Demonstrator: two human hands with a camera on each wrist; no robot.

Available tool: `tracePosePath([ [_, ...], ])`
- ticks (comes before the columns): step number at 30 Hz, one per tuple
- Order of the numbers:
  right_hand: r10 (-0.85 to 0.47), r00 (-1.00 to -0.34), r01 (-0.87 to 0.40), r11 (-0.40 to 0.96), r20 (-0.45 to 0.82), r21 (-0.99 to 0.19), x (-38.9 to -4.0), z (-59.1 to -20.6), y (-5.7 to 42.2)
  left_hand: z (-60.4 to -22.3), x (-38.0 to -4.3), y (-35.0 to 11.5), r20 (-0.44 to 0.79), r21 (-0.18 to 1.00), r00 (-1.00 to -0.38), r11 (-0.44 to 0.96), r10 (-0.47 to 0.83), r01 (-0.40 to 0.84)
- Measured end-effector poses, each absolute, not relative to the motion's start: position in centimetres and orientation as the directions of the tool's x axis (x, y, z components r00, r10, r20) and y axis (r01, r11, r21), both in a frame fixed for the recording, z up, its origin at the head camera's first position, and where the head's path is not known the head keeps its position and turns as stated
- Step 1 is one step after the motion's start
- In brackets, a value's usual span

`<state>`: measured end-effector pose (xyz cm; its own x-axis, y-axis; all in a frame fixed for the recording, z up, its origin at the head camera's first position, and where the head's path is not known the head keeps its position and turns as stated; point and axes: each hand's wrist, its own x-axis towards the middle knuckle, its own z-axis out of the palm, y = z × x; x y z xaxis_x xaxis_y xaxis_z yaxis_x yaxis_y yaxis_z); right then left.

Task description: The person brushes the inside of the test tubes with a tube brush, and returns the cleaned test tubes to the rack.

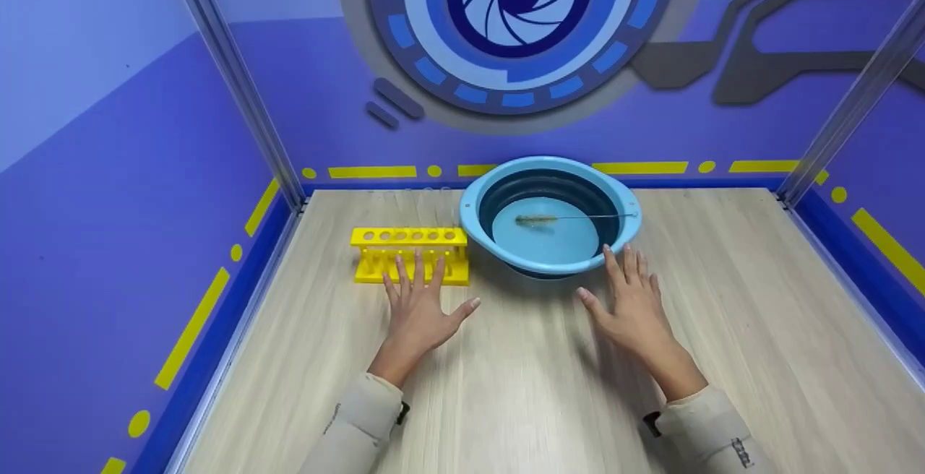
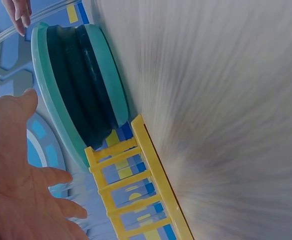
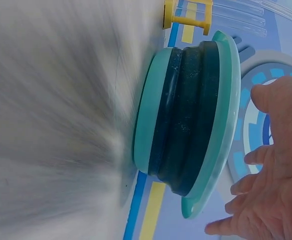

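My left hand (image 1: pixel 419 313) is held out with spread fingers, empty, in front of the yellow test tube rack (image 1: pixel 410 238). Several clear test tubes (image 1: pixel 428 207) rise at the rack's back; how they are seated is hard to see. To the rack's right stands a light blue collapsible basin (image 1: pixel 477 232) with a dark folding wall. Inside it a tube brush (image 1: pixel 536 220) lies tilted, its thin wire handle resting on the right rim. My right hand (image 1: pixel 637 313), also empty with fingers extended, is near the basin's front right rim; whether it touches is unclear.
A wood-grain table (image 1: pixel 506 387) carries everything. Blue-purple panels stand behind and at both sides, with a metal post (image 1: pixel 238 84) at the left corner and another post (image 1: pixel 853 98) at the right.
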<state>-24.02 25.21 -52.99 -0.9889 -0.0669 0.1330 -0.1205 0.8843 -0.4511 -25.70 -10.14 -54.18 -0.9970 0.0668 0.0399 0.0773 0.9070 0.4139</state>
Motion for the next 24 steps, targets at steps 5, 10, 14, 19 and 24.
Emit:
tracePosePath([
  [5,-0.07,-0.989,-0.124,0.868,0.13,-0.48,-24.5,-52.9,25.4,-54.2,-25.6,-10.3,0.051,0.417,-0.997,0.905,0.066,0.081],
  [10,-0.066,-0.993,-0.107,0.843,0.096,-0.528,-25.1,-52.8,25.6,-54.1,-25.7,-10.5,0.058,0.41,-0.996,0.909,0.064,0.082],
  [14,-0.051,-0.996,-0.086,0.835,0.078,-0.544,-25.4,-52.9,25.7,-54.2,-25.6,-10.6,0.045,0.403,-0.997,0.912,0.066,0.079],
  [19,-0.013,-0.996,-0.062,0.825,0.09,-0.562,-25.3,-53.2,25.9,-54.4,-25.5,-10.5,0.019,0.396,-0.997,0.915,0.079,0.08],
  [24,0.004,-0.995,-0.054,0.818,0.1,-0.573,-25.2,-53.8,25.8,-54.7,-25.2,-10.5,0.0,0.403,-0.997,0.912,0.083,0.076],
])
